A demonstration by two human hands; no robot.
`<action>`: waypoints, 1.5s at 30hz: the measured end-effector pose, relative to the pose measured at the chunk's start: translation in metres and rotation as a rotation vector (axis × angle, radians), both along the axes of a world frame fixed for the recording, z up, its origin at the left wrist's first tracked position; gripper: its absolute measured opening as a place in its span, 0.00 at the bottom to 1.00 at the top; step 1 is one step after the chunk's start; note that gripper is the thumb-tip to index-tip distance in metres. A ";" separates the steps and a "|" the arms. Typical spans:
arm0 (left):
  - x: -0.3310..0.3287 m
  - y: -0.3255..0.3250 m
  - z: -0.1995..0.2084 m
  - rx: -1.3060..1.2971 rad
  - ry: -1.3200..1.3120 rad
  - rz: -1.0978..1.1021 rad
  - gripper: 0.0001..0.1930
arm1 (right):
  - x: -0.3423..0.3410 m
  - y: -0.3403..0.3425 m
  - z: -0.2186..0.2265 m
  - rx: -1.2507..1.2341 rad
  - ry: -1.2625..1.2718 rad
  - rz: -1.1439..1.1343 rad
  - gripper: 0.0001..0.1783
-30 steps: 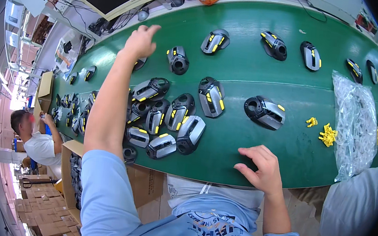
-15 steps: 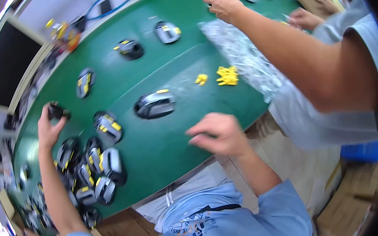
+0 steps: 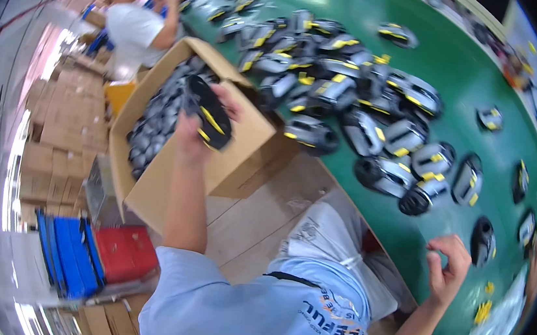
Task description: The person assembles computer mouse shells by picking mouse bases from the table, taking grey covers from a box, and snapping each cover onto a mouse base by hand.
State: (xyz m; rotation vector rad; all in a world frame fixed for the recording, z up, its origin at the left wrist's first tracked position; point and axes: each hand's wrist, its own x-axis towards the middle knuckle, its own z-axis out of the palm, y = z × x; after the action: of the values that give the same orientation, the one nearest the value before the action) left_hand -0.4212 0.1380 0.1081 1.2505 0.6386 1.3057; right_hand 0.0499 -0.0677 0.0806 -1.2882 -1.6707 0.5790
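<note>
My left hand is closed around a black mouse shell with yellow trim, holding it over the open cardboard box at about ten o'clock. The box sits tipped toward me beside the green desk, I'd judge so its dark contents stay within arm's reach. More shells lie heaped on the desk at one o'clock. My right hand rests at the desk edge at four o'clock, fingers loosely curled and holding nothing, just beside a lone black shell. Another person works at eleven o'clock.
</note>
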 end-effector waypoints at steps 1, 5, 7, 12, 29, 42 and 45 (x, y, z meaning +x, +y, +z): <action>-0.048 0.003 0.010 -0.052 0.083 0.180 0.37 | -0.003 0.010 -0.003 0.017 0.034 0.012 0.07; -0.190 0.022 0.025 -0.366 0.492 0.484 0.23 | -0.011 0.040 -0.009 0.005 0.081 0.038 0.11; -0.211 0.046 0.012 -0.495 0.765 0.473 0.21 | -0.019 0.043 -0.008 0.025 0.081 0.036 0.12; -0.190 0.098 -0.025 -0.637 0.890 0.290 0.19 | -0.032 0.037 -0.003 0.018 0.089 0.003 0.12; -0.191 0.086 0.009 -0.539 0.691 0.176 0.26 | -0.009 0.018 -0.015 -0.007 0.105 -0.084 0.11; 0.144 -0.002 0.035 -0.277 0.241 -0.652 0.59 | -0.064 0.059 0.006 -0.024 0.545 -0.053 0.22; 0.218 -0.021 0.015 -0.362 0.270 -0.931 0.54 | -0.043 0.043 -0.007 -0.112 0.565 -0.177 0.12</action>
State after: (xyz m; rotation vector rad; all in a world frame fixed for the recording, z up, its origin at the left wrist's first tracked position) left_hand -0.2037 0.1168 0.1226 1.1945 0.3641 0.2414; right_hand 0.0069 -0.0249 0.0733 -1.1926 -1.0620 0.8457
